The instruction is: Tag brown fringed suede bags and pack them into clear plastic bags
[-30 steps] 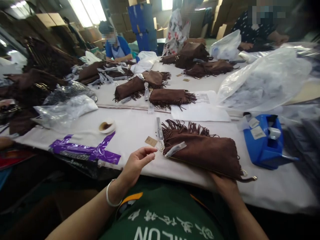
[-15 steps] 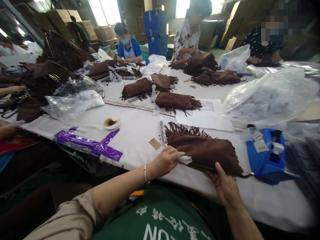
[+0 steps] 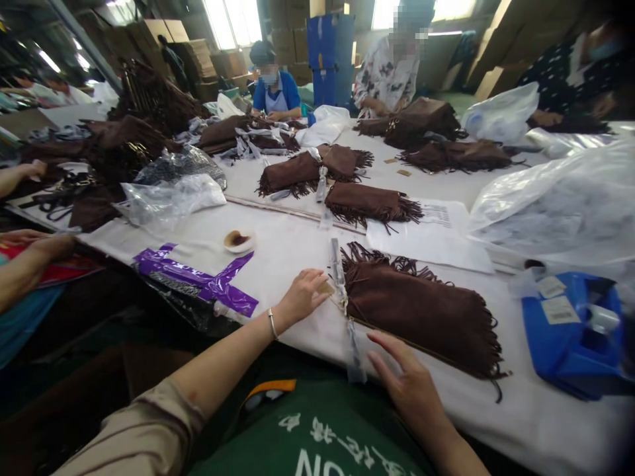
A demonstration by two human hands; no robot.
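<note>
A dark brown fringed bag (image 3: 417,314) lies flat on the white table in front of me, a zip along its near edge. At its left end my left hand (image 3: 303,297) pinches a small tan card tag (image 3: 326,288) between thumb and fingers. Beside the tag, a strap end wrapped in clear plastic (image 3: 337,264) points away from me. Another plastic-wrapped strip (image 3: 355,354) hangs over the table's near edge. My right hand (image 3: 409,377) is open, fingers apart, just in front of the bag's near edge and right of that hanging strip.
To the right stands a blue tape dispenser (image 3: 570,337), with a large clear plastic bag (image 3: 555,198) behind it. More fringed bags (image 3: 372,201) and a printed sheet (image 3: 431,238) lie beyond. Purple tape (image 3: 198,281) and a small stained dish (image 3: 239,241) are left. Co-workers sit around the table.
My left hand has let go of the plastic-wrapped strip and moved left onto the tag. My right hand has come off the bag's near edge and shifted left. The view has turned slightly left.
</note>
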